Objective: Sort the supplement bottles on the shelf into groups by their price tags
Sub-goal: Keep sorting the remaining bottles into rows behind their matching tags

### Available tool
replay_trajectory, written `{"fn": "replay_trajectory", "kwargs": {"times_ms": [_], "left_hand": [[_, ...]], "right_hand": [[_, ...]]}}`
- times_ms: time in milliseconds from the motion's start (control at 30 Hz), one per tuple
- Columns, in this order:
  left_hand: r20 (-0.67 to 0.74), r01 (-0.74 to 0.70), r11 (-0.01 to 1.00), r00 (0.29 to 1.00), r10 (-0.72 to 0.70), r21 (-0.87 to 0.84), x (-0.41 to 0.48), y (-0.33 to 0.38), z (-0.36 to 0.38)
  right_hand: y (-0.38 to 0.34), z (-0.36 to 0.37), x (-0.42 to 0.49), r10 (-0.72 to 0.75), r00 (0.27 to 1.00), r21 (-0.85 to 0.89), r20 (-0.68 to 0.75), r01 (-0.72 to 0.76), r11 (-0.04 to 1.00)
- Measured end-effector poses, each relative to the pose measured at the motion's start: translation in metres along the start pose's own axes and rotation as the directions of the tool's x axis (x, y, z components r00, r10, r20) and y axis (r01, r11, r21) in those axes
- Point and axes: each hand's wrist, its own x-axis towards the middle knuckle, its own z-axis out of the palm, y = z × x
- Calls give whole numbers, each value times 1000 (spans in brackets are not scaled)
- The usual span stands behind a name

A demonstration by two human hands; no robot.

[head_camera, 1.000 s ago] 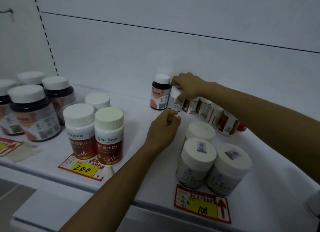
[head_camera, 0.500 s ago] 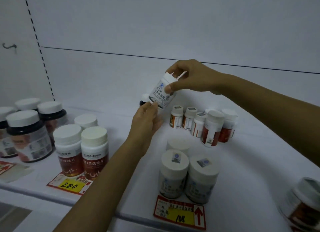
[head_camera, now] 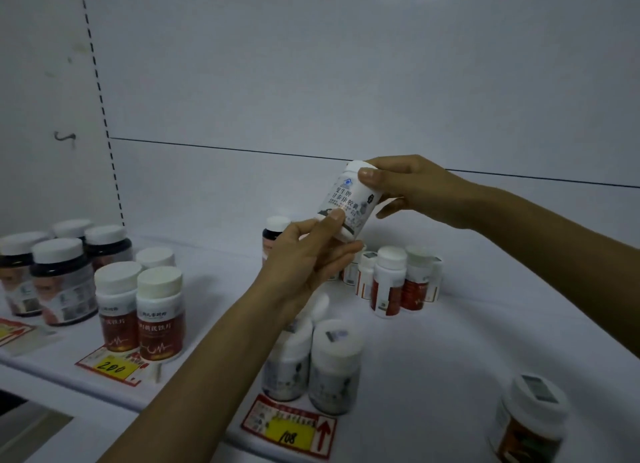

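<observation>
Both hands on one white bottle (head_camera: 349, 203): right hand (head_camera: 408, 189) pinches the cap end, thumb across the front; left hand (head_camera: 304, 254) holds the base, thumb on the label. I see it tilted, clear of the shelf (head_camera: 450, 341), above its middle, label toward camera.

On the shelf:
- front edge, middle: 108 tag (head_camera: 289, 429), pale bottles (head_camera: 332, 365) just behind it, one partly hidden by my view of the left forearm
- front edge, left: 200 tag (head_camera: 112, 365), red-label bottles (head_camera: 159, 313) behind it
- left end: dark jars (head_camera: 62, 282), white lids
- toward the back, right of the left hand: small red-and-white bottles (head_camera: 391, 279) in a cluster
- back, behind the left hand: dark bottle (head_camera: 273, 230), mostly hidden
- front right corner: amber bottle (head_camera: 530, 421), alone
</observation>
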Motion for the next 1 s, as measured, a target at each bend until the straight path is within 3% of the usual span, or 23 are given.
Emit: {"fn": "replay_trajectory", "kwargs": {"times_ms": [267,367,500,567,700,800,900,1000], "left_hand": [[6,43,994,999,-44,101,-10,-6,29],[1,49,948,999,-51,315,-8,-5,28],[-6,-15,692,1000,27,722,-2,8,23],[50,-67,487,998,49,871,-1,16,23],[148,-141,112,987,-61,984,-8,20,16],[215,-213,25,968,-132,977,-22,15,10],[238,-245,10,931,-276,969,-31,2,5],[197,-245,-94,913,-357,965,-31,-9,-6]], "right_hand": [[15,-13,-25,7,1000,104,-7,-6,995],[17,-19,-30,11,1000,136,1,-11,991],[17,-24,-34,20,1000,147,4,-21,989],[15,-23,-35,22,1000,104,-2,-22,994],[12,-12,-37,31,999,-142,-15,-32,989],[15,8,-36,76,996,-362,54,-52,931],[21,34,-34,128,981,-459,144,-49,887],[32,58,-31,156,964,-556,214,-10,831]]}}
